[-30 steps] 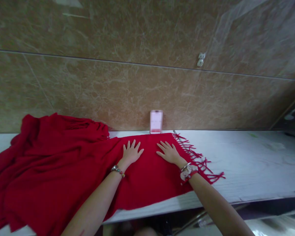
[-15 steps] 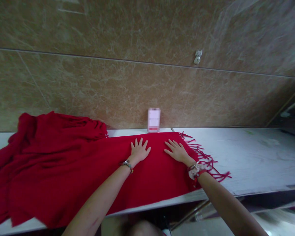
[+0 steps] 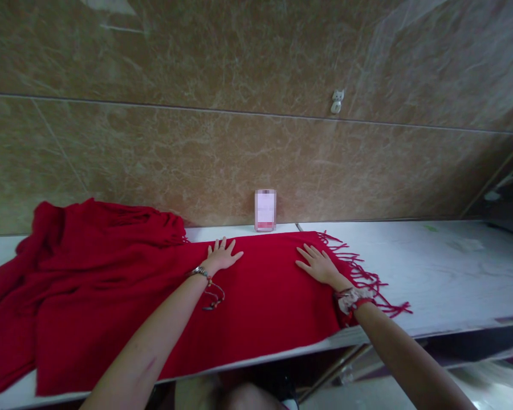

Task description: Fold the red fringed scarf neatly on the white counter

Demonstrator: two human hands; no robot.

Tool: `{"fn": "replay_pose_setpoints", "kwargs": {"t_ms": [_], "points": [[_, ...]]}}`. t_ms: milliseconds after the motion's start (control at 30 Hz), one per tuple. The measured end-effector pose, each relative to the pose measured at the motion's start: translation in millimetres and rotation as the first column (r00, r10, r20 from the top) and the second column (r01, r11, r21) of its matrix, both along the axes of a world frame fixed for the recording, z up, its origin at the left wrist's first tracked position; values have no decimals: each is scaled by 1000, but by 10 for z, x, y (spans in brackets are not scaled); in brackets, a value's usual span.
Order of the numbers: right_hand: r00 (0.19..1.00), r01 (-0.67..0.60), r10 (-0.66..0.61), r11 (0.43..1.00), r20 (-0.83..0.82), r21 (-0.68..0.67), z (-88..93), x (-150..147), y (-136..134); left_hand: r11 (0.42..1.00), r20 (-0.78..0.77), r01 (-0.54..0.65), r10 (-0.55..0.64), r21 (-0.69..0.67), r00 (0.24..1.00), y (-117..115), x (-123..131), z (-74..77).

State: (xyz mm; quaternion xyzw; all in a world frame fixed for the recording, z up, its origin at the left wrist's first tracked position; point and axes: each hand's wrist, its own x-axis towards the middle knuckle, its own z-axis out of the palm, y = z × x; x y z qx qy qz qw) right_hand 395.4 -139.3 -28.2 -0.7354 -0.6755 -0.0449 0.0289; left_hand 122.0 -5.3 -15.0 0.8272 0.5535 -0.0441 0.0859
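A red fringed scarf [image 3: 256,302] lies along the white tabletop, smooth in the middle and bunched up in loose folds at the left. My left hand [image 3: 221,256] rests flat on its upper part, fingers spread, a beaded bracelet at the wrist. Close to the fringed right end, my right hand [image 3: 318,264] is also pressed flat with the fingers apart. It wears a scrunchie and bracelets. Neither hand grips the cloth. Tassels fan out to the right of my right wrist.
Behind the scarf a phone [image 3: 265,210] with a blurred screen leans against the brown marbled wall [image 3: 222,154]. A small white cat-shaped piece [image 3: 337,101] is stuck on the wall. The white tabletop [image 3: 444,273] runs on to the right, toward a dark object [image 3: 511,199].
My left hand has slid left over the scarf, and my right hand has shifted slightly right, so they are farther apart. The fringed end has moved a little right.
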Motion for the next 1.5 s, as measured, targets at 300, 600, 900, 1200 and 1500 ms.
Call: {"fn": "replay_pose_setpoints", "kwargs": {"t_ms": [300,600,900,1200,1500], "points": [[999,51,-51,998,-8,-21,-91,260,-112,995,30,88,-89,35,996,13,200,16],[995,97,-96,994,18,-50,-110,467,-94,980,75,119,-132,159,988,-52,355,-27],[997,64,-63,997,35,-30,-189,682,-73,949,143,87,-135,303,980,-116,383,-56],[994,90,-87,995,63,-51,-198,881,-106,946,99,78,-114,315,989,-16,410,81],[998,-49,54,989,31,-143,87,908,-10,947,41,265,-277,180,960,494,156,266]]}}
